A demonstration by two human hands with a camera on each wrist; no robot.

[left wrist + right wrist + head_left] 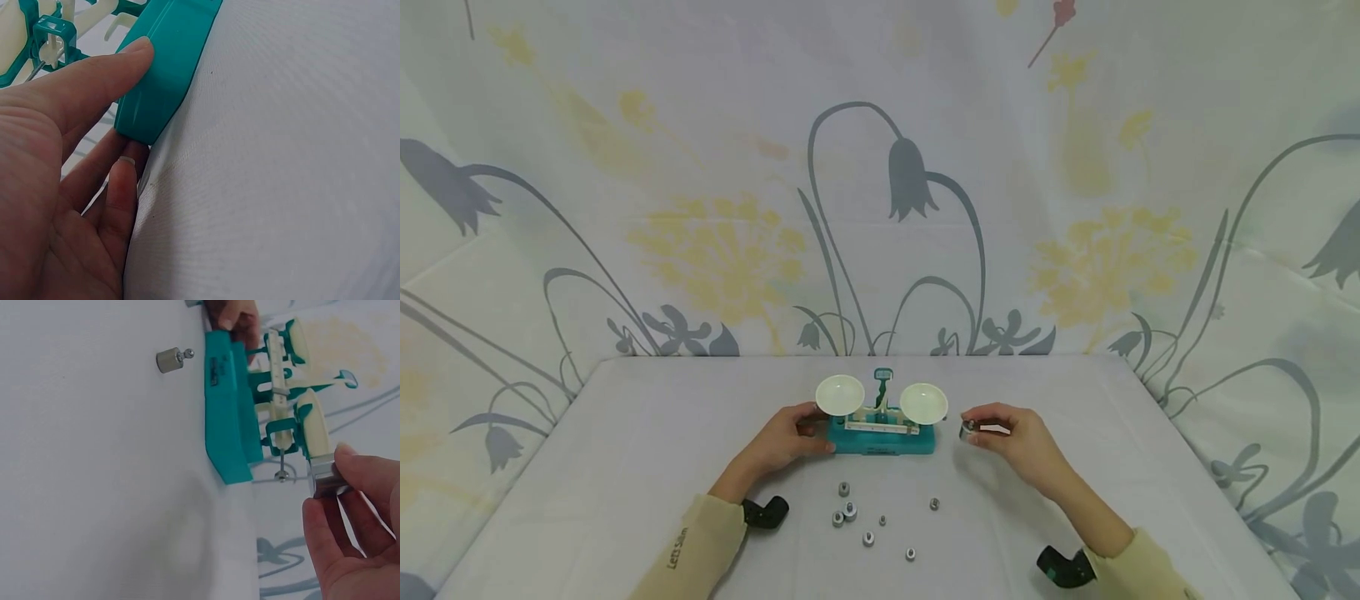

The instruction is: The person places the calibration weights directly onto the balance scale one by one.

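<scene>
A small balance scale with a teal base (882,445) stands on the white table, its cream left pan (840,395) and right pan (924,403) both bare. My left hand (784,439) grips the left end of the base, the thumb on its front face and the fingers behind and below. Off the right end, my right hand (1028,443) pinches a silver knobbed weight (326,475) between thumb and fingers, raised above the table. In the right wrist view this weight appears close beside the nearer pan (314,425). The left wrist view has the base end (165,69) under my thumb.
Several smaller metal weights lie in front of the scale, among them one at the left (844,489), one at the right (935,504) and one nearest me (911,554). A flower-patterned cloth (737,275) hangs behind the table.
</scene>
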